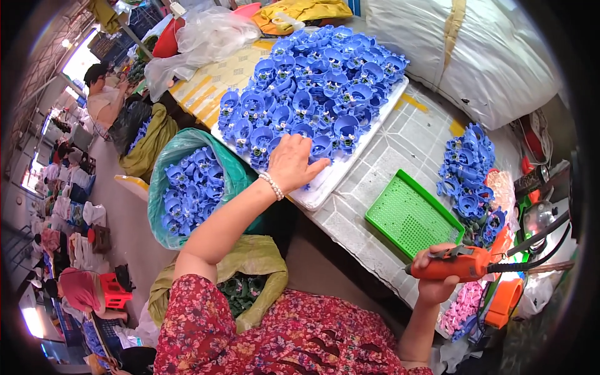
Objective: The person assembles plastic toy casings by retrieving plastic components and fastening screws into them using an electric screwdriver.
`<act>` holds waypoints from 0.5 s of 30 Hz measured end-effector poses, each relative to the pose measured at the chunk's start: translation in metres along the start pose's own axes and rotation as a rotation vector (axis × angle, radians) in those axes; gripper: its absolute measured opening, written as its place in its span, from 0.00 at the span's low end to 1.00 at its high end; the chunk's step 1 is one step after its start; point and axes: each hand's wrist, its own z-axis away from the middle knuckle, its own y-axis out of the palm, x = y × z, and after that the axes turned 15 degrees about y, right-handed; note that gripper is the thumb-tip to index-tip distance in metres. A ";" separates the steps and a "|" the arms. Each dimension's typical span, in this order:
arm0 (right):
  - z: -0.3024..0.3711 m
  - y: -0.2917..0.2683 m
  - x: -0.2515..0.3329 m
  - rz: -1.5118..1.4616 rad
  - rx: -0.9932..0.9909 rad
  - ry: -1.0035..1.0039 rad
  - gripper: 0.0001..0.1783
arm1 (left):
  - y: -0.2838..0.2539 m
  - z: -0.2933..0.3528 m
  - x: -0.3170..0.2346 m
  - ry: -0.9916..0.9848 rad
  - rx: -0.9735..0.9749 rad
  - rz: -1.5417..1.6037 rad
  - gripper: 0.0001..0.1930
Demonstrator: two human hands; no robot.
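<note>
My left hand, with a pearl bracelet on the wrist, lies over the near edge of a heap of blue flower-shaped pieces. Its thumb stretches away from the other fingers, whose tips partly disappear among the pieces. The heap covers most of a white tray on the table. At the right, my right hand is closed round an orange corded hand tool, its dark tapered tip pointing left. Just beyond that tool sits a green perforated plastic basket with small dark specks in it.
More blue pieces lie along the table's right side. A green bag of blue pieces stands left of the table, near a yellowish sack of dark green pieces. A big white bale borders the back. Other people sit at left.
</note>
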 end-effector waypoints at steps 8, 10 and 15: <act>0.000 -0.011 -0.002 -0.073 0.022 0.009 0.40 | 0.008 -0.003 -0.004 -0.065 -0.166 0.032 0.24; 0.001 -0.013 0.000 -0.086 0.034 0.014 0.40 | 0.005 -0.005 -0.010 -0.043 -0.258 0.042 0.25; -0.008 -0.005 0.003 -0.089 -0.076 0.065 0.17 | -0.008 -0.016 -0.053 -0.090 -0.418 0.202 0.25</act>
